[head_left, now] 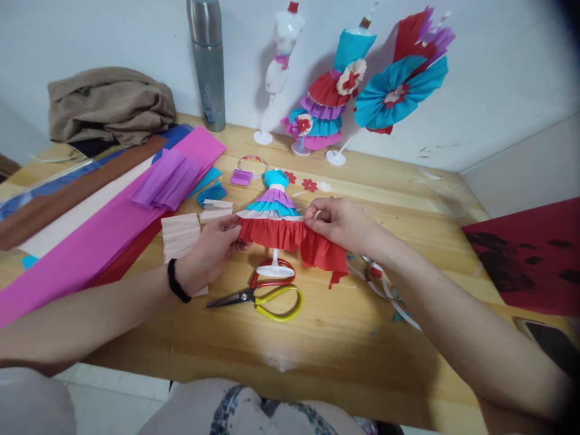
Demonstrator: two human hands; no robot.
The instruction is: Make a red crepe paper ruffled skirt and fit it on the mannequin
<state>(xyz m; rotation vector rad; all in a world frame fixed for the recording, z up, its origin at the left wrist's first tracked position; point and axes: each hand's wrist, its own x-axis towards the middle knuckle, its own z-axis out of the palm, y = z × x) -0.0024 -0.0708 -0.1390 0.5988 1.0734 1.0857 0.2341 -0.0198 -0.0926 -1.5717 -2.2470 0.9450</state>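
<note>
A small mannequin (274, 179) lies on the table with its white stand (275, 271) toward me. It wears tiered frills of purple, blue and pale crepe paper. Along the lowest tier runs a gathered strip of red crepe paper (272, 233), whose loose end hangs off to the right. My left hand (220, 235) pinches the strip's left end at the skirt's edge. At the skirt's right edge, my right hand (338, 222) grips the strip between thumb and fingers. Scissors (247, 296) with one red and one yellow handle lie partly under the stand.
Crepe paper sheets (113, 235) cover the left side. Behind stand a thermos (208, 72), a bare mannequin (285, 36) and a dressed mannequin (326, 90). White tape (389, 293) lies right, near a phone (550, 344). Paper flowers (309, 185) lie beyond the skirt.
</note>
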